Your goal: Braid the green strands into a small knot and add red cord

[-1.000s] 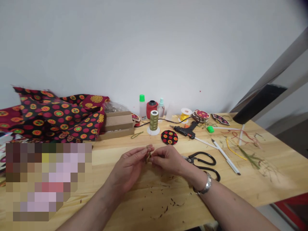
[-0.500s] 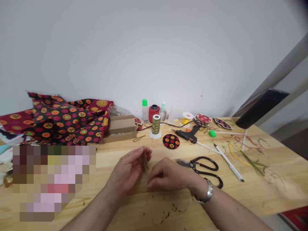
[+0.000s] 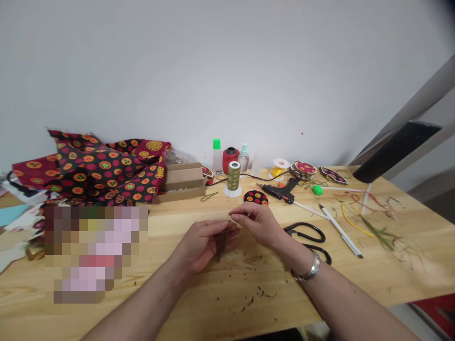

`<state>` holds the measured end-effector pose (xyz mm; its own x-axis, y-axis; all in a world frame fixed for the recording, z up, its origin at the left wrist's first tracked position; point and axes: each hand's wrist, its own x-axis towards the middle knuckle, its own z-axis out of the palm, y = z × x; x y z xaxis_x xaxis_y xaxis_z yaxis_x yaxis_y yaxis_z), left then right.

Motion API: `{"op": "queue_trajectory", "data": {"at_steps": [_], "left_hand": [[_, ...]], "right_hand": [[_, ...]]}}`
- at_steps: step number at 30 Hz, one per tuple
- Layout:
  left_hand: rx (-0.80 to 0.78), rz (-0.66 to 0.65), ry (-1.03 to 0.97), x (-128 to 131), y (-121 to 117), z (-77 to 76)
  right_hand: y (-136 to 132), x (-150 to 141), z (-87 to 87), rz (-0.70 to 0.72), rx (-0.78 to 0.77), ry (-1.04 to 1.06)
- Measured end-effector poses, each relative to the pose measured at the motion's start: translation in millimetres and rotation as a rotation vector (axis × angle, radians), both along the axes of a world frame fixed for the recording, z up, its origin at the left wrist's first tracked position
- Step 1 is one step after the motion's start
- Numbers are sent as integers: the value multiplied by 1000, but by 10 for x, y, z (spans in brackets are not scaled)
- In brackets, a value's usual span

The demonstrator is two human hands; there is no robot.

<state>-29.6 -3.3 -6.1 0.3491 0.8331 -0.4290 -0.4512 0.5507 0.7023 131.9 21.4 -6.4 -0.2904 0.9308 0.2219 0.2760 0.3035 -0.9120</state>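
My left hand is held just above the wooden table with its fingers curled round a small dark tuft of thread that hangs down from them. My right hand sits right beside it, a little higher, with thumb and forefinger pinched together near the top of the tuft; what they pinch is too thin to see. A metal bangle circles my right wrist. Dark thread snippets are scattered on the table below my hands.
Black scissors lie just right of my right hand. Behind are an olive thread spool, a round patterned fabric disc, a black glue gun, small bottles, a red spool, cardboard boxes and patterned cloth. White sticks and loose threads lie at right.
My right hand dropped to the table half a second ago, then rose again to meet the left. The left hand has turned, and the dark tuft now hangs from its fingers. The view has shifted slightly.
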Motion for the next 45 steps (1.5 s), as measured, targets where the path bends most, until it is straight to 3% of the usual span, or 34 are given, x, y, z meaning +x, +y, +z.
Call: {"op": "queue_trajectory", "data": {"at_steps": [6, 12, 21, 28, 45], "left_hand": [[11, 81, -32, -1, 28, 0], [55, 211, -137, 5, 75, -3], [90, 182, -166, 43, 45, 1], [116, 157, -163, 54, 37, 4], [104, 136, -189, 57, 42, 3]], "right_hand": [[-23, 9, 23, -34, -22, -30], [-41, -42, -4, 9, -189, 23], [-75, -110, -5, 109, -335, 174], [-84, -140, -74, 75, -402, 277], [-102, -167, -18, 18, -390, 189]]}}
